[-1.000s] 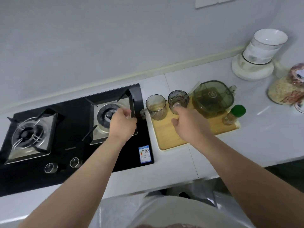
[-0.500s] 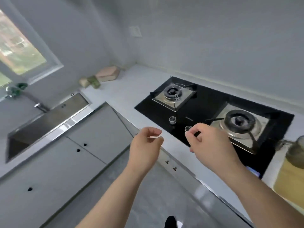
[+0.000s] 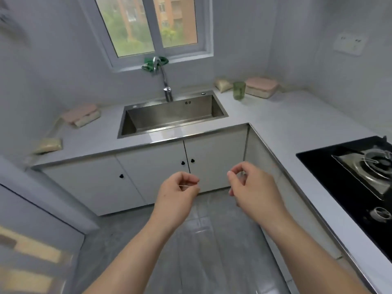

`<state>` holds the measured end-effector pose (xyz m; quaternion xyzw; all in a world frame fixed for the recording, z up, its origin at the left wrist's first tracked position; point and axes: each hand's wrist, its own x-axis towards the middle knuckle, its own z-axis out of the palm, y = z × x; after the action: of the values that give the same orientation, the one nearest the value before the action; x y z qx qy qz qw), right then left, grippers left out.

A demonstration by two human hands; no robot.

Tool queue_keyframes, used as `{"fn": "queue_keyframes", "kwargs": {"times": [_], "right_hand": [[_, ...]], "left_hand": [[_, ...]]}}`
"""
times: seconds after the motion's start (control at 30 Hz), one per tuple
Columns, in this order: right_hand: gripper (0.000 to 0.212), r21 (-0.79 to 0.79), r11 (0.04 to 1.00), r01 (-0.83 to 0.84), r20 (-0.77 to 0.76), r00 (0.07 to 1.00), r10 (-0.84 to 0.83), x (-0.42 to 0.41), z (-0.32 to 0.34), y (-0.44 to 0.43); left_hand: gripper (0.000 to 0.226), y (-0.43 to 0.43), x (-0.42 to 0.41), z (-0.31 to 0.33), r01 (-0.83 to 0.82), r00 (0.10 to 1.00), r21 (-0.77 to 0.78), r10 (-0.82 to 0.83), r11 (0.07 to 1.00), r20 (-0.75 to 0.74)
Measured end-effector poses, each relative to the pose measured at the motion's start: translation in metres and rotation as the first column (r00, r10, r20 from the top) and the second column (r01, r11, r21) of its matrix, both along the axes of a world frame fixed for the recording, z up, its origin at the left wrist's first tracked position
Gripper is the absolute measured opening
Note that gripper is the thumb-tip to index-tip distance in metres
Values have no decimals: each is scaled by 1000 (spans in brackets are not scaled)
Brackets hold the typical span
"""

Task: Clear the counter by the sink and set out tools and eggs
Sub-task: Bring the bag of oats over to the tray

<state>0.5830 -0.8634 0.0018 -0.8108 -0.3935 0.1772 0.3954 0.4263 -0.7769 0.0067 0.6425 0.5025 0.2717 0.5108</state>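
The view has swung away from the black glass gas hob (image 3: 350, 172), which now sits at the right edge, to face the stainless steel sink (image 3: 174, 118). Both hands have come round with it and are held in the air before the white cupboard doors (image 3: 161, 172) below the sink. The left hand (image 3: 177, 194) has its fingers (image 3: 191, 180) loosely curled, thumb tip close to the forefinger, with nothing seen between them. The right hand (image 3: 252, 187) is curled the same way and carries nothing.

Both hands are well short of the grey worktop (image 3: 275, 122). On it to the right of the sink, well apart from the fingers, stands a green translucent glass tumbler (image 3: 239, 90). A pink-lidded rectangular box (image 3: 262, 87) is just beside it on the right, and a small pale bag of grain (image 3: 222, 84) on the left. Left of the sink lie a second pink-lidded box (image 3: 81, 115) and, nearer the camera, another pale bag (image 3: 48, 145). A chrome tap (image 3: 163, 78) rises behind the sink under the window (image 3: 152, 24).
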Motion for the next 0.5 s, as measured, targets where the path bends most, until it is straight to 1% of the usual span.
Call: {"fn": "queue_keyframes", "kwargs": {"times": [0.07, 0.2, 0.37, 0.5], "right_hand": [[13, -13, 999, -38, -21, 999, 38, -17, -3, 42], [13, -42, 996, -75, -14, 997, 75, -34, -5, 106], [14, -56, 992, -110, -35, 994, 108, -29, -7, 177], [15, -28, 989, -146, -81, 986, 144, -16, -14, 243]], "left_hand": [[14, 38, -22, -2, -46, 999, -16, 46, 999, 8], [15, 101, -47, -9, -111, 993, -71, 114, 991, 40], [15, 162, -46, -20, -163, 983, -124, 172, 979, 68], [15, 218, -32, -26, -177, 982, -118, 183, 977, 41]]}}
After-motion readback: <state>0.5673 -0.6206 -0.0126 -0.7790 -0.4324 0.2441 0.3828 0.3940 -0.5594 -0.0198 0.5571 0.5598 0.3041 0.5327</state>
